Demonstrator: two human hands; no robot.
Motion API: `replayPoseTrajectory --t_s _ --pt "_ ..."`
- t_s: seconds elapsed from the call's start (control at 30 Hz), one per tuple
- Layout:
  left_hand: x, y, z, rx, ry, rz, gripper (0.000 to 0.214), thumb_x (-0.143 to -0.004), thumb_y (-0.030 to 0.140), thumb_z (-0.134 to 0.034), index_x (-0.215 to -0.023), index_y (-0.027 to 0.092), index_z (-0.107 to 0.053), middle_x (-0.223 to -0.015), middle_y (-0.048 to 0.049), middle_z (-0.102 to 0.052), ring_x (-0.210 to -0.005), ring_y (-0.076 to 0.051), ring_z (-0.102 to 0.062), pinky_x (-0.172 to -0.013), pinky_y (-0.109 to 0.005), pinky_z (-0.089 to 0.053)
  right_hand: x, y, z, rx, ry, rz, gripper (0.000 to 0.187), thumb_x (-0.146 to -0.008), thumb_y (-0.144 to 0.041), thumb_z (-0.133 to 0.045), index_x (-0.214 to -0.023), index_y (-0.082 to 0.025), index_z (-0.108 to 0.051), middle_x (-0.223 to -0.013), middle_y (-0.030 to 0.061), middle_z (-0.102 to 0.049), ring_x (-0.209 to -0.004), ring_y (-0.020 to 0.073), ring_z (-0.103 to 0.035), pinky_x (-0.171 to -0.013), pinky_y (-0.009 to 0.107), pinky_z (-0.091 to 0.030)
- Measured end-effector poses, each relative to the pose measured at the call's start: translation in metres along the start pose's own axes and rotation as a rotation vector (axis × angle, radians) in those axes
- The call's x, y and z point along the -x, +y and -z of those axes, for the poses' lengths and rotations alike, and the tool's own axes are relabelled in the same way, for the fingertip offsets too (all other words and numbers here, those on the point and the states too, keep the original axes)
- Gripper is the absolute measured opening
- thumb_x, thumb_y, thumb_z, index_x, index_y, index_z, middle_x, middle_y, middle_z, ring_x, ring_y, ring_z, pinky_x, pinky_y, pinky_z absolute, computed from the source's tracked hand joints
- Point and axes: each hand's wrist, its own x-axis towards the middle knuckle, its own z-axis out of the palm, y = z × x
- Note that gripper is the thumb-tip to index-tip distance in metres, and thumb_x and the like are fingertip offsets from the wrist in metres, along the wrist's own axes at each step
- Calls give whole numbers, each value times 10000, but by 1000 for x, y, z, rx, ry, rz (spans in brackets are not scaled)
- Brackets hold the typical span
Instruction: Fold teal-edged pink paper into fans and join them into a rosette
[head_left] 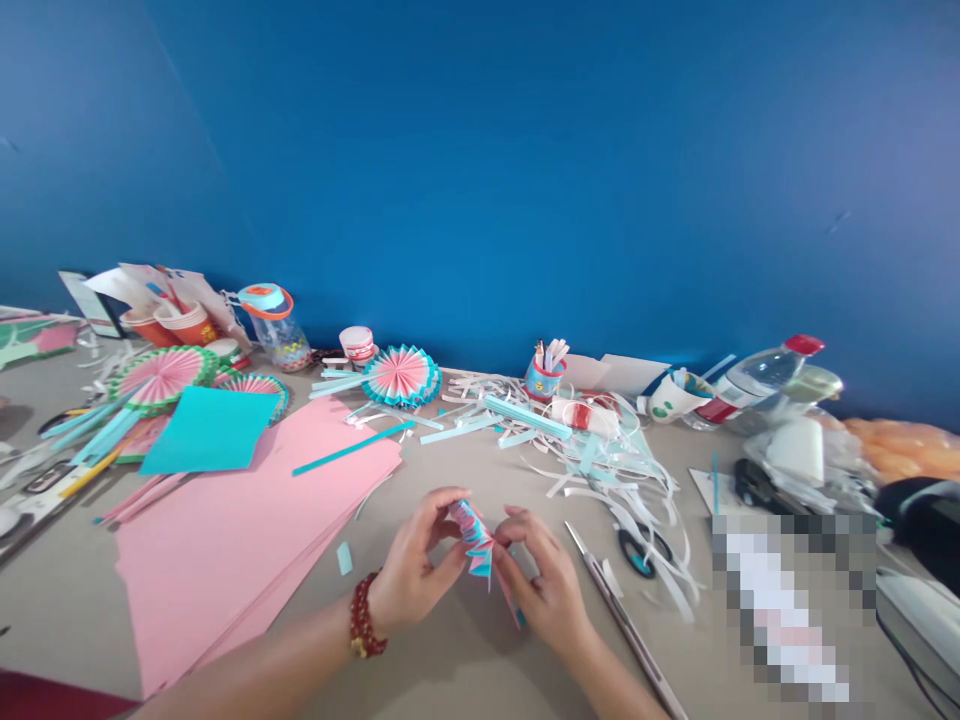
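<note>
Both hands meet over the table's near middle, pinching a small pleated paper piece [475, 535] in pink and teal. My left hand [415, 577], with a red bead bracelet on the wrist, grips its left side with thumb and fingers closed. My right hand [541, 585] holds the right side, fingers curled around the folds. A stack of pink paper sheets [240, 545] lies just left of my hands. Scissors [611, 590] lie just right of my right hand.
Finished paper fans [403, 375] [161, 375] and a teal sheet [208, 430] lie further back. Paper strips [600, 455] litter the centre right. A jar [276, 325], cups [544, 378], a mug [671, 395] and a water bottle [765, 385] line the blue wall.
</note>
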Motion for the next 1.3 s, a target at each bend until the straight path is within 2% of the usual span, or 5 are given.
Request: replayPoseTrajectory --t_s 0.4,0.77,0.97,1.17,1.3 --pt "-1 7 -2 -3 -33 -44 565 -861 114 -580 -1372 259 -387 -1151 -102 -574 -1046 -216 -616 -944 -400 -530 0 -3 1 -10 -4 -9 77 -933 -180 -530 -911 -249 -557 -772 -16 -626 -734 160 -624 -985 399 -483" --pt "1 0 -2 -2 -29 -43 561 -879 201 -642 -1372 252 -380 -1159 -96 -553 -1040 -198 -597 -945 -366 -515 4 3 -2 5 -13 -26 74 -932 -183 -536 -906 -245 -567 -799 -3 -640 -787 170 -634 -997 407 -482" --pt "2 -3 -3 -74 -15 -16 819 -710 255 -842 -1387 274 -381 -1187 -90 -550 -1053 -222 -589 -954 -376 -509 3 3 -2 23 -21 -47 63 -935 -202 -540 -905 -245 -575 -804 0 -646 -801 174 -641 -999 409 -485" --pt "2 2 -5 -45 25 -21 520 -891 195 -624 -1358 246 -399 -1135 -84 -563 -1009 -184 -602 -931 -357 -521 -1 -6 -2 39 0 -29 87 -938 -216 -537 -867 -247 -576 -776 7 -655 -791 182 -646 -961 396 -505" --pt "3 1 -4 -33 11 -24 487 -917 167 -565 -1367 228 -390 -1148 -92 -562 -1033 -189 -598 -956 -369 -510 -2 -7 -2 17 -5 -32 82 -941 -219 -534 -875 -243 -576 -770 7 -654 -777 179 -648 -968 405 -505"
